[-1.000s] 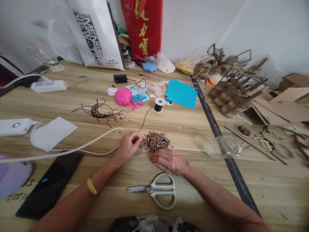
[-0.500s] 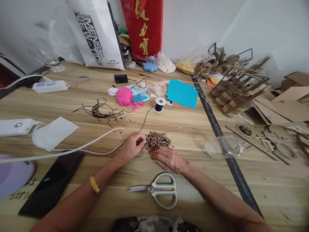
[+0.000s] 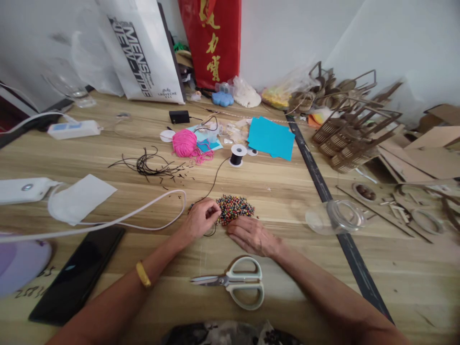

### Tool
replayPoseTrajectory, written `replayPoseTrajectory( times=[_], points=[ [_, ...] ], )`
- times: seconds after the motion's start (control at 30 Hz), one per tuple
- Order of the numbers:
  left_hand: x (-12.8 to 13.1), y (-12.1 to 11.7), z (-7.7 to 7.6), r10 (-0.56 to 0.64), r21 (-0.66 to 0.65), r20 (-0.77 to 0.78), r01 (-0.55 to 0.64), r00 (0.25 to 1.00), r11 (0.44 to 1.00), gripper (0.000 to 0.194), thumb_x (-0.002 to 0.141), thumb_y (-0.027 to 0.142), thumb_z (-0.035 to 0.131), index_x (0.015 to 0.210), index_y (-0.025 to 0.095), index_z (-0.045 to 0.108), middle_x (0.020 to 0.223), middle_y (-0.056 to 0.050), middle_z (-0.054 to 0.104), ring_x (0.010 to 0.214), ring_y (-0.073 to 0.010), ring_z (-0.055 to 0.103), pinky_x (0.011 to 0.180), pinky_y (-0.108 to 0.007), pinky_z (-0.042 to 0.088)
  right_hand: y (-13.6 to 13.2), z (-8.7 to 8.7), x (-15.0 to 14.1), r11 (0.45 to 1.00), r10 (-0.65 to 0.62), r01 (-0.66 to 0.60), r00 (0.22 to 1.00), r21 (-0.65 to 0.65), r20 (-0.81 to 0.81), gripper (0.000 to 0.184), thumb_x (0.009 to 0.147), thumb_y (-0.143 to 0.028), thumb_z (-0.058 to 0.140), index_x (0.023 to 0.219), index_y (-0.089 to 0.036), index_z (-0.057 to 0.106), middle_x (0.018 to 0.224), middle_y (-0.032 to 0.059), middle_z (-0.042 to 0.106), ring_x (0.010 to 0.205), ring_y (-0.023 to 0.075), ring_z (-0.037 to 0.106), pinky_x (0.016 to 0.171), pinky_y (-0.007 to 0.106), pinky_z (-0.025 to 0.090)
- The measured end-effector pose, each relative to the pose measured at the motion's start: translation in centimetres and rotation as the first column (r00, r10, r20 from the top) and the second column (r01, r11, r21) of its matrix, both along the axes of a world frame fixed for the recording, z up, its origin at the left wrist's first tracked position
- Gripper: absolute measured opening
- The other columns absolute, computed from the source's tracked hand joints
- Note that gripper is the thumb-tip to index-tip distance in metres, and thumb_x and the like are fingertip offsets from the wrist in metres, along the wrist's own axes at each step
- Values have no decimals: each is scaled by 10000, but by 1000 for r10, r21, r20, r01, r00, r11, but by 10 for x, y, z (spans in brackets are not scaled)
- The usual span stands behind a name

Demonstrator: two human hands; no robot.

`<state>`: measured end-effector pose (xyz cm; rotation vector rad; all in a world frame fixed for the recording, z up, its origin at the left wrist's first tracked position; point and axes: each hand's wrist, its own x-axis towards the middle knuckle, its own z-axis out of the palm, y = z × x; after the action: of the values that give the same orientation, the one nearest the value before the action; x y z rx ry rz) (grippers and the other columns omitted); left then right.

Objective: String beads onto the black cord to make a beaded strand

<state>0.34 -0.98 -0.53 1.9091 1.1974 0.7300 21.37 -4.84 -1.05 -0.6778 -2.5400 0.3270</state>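
A pile of small multicoloured beads (image 3: 236, 209) lies on the wooden table. At its left edge is my left hand (image 3: 201, 218), thumb and forefinger pinched on a thin black cord (image 3: 214, 181). That cord runs down from a white spool of black cord (image 3: 237, 155), passes behind the hand and shows again as a small loop below it. A few beads seem to sit by the cord left of the hand. My right hand (image 3: 253, 235) rests low against the near side of the pile, fingers stretched out and side by side. Scissors (image 3: 247, 276) with pale handles lie nearer me.
Black cord offcuts (image 3: 145, 164), pink yarn (image 3: 185, 143) and blue sheets (image 3: 271, 138) lie farther back. A clear plastic jar (image 3: 336, 218) is on the right, near brown woven baskets (image 3: 341, 139). On the left are a dark phone (image 3: 77, 275) and a white cable (image 3: 143, 209).
My left hand has shifted slightly right, closer to the beads, and more cord loop shows below it. The right hand has stayed nearly still.
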Motion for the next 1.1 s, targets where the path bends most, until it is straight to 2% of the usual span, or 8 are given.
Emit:
replayPoseTrajectory(
  times=[0.13, 0.3, 0.5, 0.67, 0.8, 0.93, 1.03, 1.1],
  points=[
    [1, 0, 2, -6, -30, 47, 8, 999, 1000, 107, 789, 204, 533, 712, 143, 576, 715, -24, 569, 675, -128, 525, 590, -211, 425, 0, -1, 0, 1000, -5, 5, 1000, 1, -9, 127, 934, -168, 461, 1009, -148, 561, 952, 96, 639, 866, 165, 581, 777, 309, 502],
    [0, -1, 9, 27, -129, 139, -9, 990, 992, 121, 792, 237, 547, 730, 138, 576, 722, -19, 592, 674, -122, 546, 611, -211, 443, 0, -1, 0, 1000, 0, 0, 1000, -5, -18, 112, 916, -149, 492, 1002, -138, 562, 955, 85, 646, 862, 160, 569, 787, 298, 497],
    [-8, 3, 7, 35, -178, 199, 1, 979, 984, 158, 792, 275, 560, 726, 132, 572, 678, 2, 581, 604, -100, 530, 580, -203, 440, 0, 2, 1, 1000, 17, -16, 999, 7, -48, 128, 911, -146, 497, 1020, -137, 563, 964, 93, 648, 870, 161, 581, 786, 301, 499],
    [-15, 5, 13, 12, -272, 234, 54, 972, 961, 174, 797, 303, 549, 748, 136, 533, 605, 18, 566, 511, -81, 506, 503, -186, 423, 0, 3, 2, 999, 29, -28, 998, 15, -48, 131, 914, -156, 489, 1016, -133, 568, 948, 93, 649, 848, 164, 577, 767, 301, 495],
    [-15, 3, 17, -85, -348, 207, 155, 975, 925, 167, 800, 298, 538, 748, 140, 515, 592, 7, 591, 496, -87, 522, 497, -190, 428, -1, 2, 3, 999, 41, -41, 999, 30, -20, 113, 905, -165, 508, 997, -131, 563, 933, 89, 647, 831, 168, 569, 743, 303, 480],
    [-12, 0, 17, -191, -266, 116, 216, 975, 939, 119, 786, 227, 530, 709, 137, 540, 606, 8, 578, 546, -89, 515, 536, -190, 404, 0, 1, 3, 998, 57, -57, 998, 18, 8, 97, 917, -171, 489, 973, -137, 560, 900, 85, 637, 838, 162, 568, 757, 297, 475],
    [-9, -2, 19, -229, -184, 15, 228, 973, 956, 117, 777, 215, 543, 697, 136, 573, 614, 15, 545, 562, -91, 475, 538, -193, 374, 1, 2, 3, 998, 65, -65, 998, 10, 3, 109, 927, -170, 470, 981, -138, 559, 906, 93, 633, 856, 159, 570, 766, 293, 479],
    [-8, -3, 20, -246, -173, -24, 238, 969, 956, 120, 776, 221, 550, 701, 135, 586, 626, 11, 541, 578, -97, 471, 545, -197, 369, 1, 2, 2, 998, 65, -65, 998, 4, 0, 127, 929, -167, 460, 996, -136, 563, 918, 100, 633, 876, 165, 571, 775, 301, 486]
  ],
)
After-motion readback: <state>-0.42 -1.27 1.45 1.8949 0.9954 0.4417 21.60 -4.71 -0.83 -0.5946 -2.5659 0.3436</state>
